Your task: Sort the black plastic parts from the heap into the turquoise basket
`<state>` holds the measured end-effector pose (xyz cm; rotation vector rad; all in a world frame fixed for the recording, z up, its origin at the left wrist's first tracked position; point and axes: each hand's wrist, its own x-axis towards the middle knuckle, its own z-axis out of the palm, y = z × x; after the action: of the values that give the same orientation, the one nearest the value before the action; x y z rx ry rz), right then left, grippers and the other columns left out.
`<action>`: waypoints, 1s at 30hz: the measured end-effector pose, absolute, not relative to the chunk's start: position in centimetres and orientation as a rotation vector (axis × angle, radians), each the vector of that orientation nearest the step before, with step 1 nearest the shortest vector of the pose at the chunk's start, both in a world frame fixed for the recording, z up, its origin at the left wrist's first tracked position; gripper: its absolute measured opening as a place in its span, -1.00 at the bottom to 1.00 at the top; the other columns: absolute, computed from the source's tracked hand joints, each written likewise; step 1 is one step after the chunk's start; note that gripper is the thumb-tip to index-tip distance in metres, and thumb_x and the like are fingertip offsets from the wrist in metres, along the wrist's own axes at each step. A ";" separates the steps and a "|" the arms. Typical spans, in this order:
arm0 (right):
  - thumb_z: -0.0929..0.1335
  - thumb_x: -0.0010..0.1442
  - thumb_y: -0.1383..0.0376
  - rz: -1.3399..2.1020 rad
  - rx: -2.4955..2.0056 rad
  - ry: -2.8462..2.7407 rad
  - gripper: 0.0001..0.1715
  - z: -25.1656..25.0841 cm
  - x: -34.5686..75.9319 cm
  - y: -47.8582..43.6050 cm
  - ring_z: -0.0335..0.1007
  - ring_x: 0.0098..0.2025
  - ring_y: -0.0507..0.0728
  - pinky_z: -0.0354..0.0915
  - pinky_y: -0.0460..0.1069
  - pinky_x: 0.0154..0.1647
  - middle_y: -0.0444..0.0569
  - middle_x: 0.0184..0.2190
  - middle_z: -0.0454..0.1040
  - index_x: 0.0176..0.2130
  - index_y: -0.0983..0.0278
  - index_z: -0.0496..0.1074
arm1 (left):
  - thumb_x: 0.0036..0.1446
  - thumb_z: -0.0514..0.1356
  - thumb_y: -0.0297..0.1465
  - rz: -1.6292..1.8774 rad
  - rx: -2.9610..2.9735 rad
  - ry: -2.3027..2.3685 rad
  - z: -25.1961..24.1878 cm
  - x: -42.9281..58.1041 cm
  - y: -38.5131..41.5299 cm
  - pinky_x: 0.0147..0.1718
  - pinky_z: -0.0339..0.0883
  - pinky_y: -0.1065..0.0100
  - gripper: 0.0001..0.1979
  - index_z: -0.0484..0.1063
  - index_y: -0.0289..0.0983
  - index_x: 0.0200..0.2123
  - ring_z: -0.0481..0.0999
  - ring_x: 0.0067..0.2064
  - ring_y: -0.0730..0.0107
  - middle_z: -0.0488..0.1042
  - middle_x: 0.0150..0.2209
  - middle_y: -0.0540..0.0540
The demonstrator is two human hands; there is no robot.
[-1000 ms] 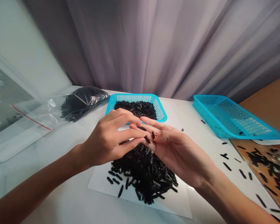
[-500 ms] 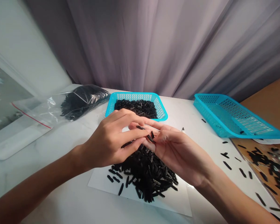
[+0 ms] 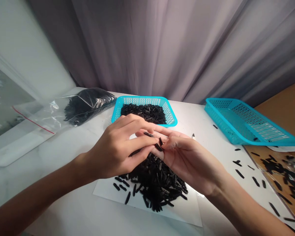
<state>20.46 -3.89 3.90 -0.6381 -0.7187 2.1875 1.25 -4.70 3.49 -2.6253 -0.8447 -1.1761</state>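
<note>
My right hand (image 3: 186,154) is turned palm up above a heap, its fingers curled under several small black elongated pieces (image 3: 148,134). Its thumb presses near one slim black piece (image 3: 158,147) by the fingertips. From the left, my left hand (image 3: 120,144) reaches over with thumb and forefinger pinched at that same piece. Another short piece stands upright beside the right thumb. Below both hands, a heap of such black pieces (image 3: 159,190) lies on a white sheet (image 3: 108,190); the hands cover its upper part.
Behind the hands stands a blue basket (image 3: 172,120) of black pieces. A zip bag (image 3: 86,105) of black contents lies left. Another blue basket (image 3: 236,131) sits right, near scattered pieces (image 3: 239,173) and a wooden surface (image 3: 257,159). A grey curtain (image 3: 147,49) hangs behind the table.
Both hands keep nearly the same pose over the heap. The slim piece at the fingertips has turned slightly, and the whole view has shifted a little.
</note>
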 end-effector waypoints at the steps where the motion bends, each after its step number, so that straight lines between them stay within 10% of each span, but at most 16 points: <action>1: 0.24 0.02 0.62 2.191 -0.633 -0.729 -0.43 3.9 20.5 -3.9 0.51 0.09 0.14 0.32 0.06 0.24 0.06 -0.01 0.61 -0.03 0.34 0.53 | 0.17 0.27 -0.56 -1.196 -2.625 -0.857 3.5 1.3 -4.7 -0.16 0.43 0.16 -0.84 0.54 -0.30 -0.17 0.50 -0.12 0.22 0.53 -0.19 -0.14; 30: 0.29 0.04 0.61 2.177 -0.708 -0.763 -0.32 3.3 20.2 -3.8 0.51 -0.15 0.08 0.33 -0.02 0.02 0.01 -0.15 0.63 0.14 0.35 0.47 | 0.18 0.26 -0.61 -1.236 -2.844 -0.819 4.1 0.9 -4.6 -0.17 0.51 0.33 -0.85 0.51 -0.24 -0.27 0.53 -0.21 0.35 0.62 -0.37 0.01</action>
<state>20.17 -3.81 3.34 -0.7079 -0.7630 2.1774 0.90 -4.64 4.06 -2.8436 -0.8194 -1.2360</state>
